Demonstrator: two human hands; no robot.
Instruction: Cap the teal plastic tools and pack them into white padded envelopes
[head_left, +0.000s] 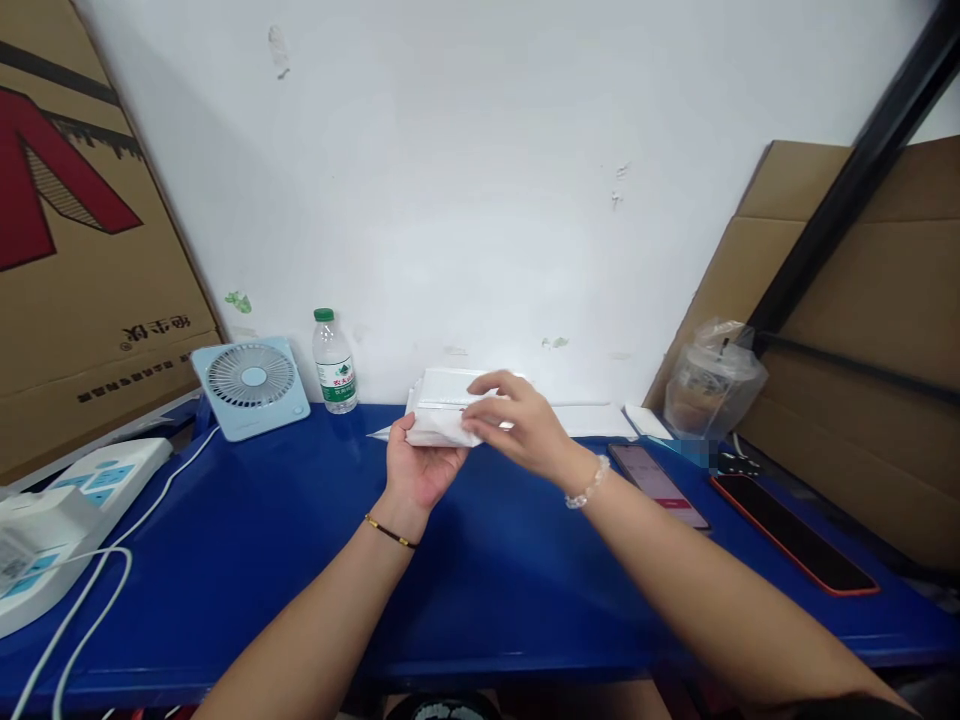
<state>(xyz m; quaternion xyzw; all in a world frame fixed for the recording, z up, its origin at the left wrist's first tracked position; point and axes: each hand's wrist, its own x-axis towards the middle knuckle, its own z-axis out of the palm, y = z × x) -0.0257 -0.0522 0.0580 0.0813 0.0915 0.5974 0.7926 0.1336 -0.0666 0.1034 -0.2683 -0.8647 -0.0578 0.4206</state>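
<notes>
My left hand (425, 468) is closed around a white packet (437, 430) from below, its thumb lying on the near left edge. It keeps the packet above the blue table, close to the wall. My right hand (519, 418) reaches over the packet's right side. Its index finger is raised, while the thumb and another finger come together on the white surface and seem to pinch it. Behind and partly hidden by the hands are more flat white sheets or envelopes (592, 419) along the wall. What the packet contains is not visible.
On the left stand a light-blue fan (253, 378), a water bottle (335, 368) and a white power strip (112, 490) with cables. Two phones, one lit (658, 484) and one dark (793, 532), lie on the right. A bagged drink cup (709, 385) stands beside cardboard (862, 330).
</notes>
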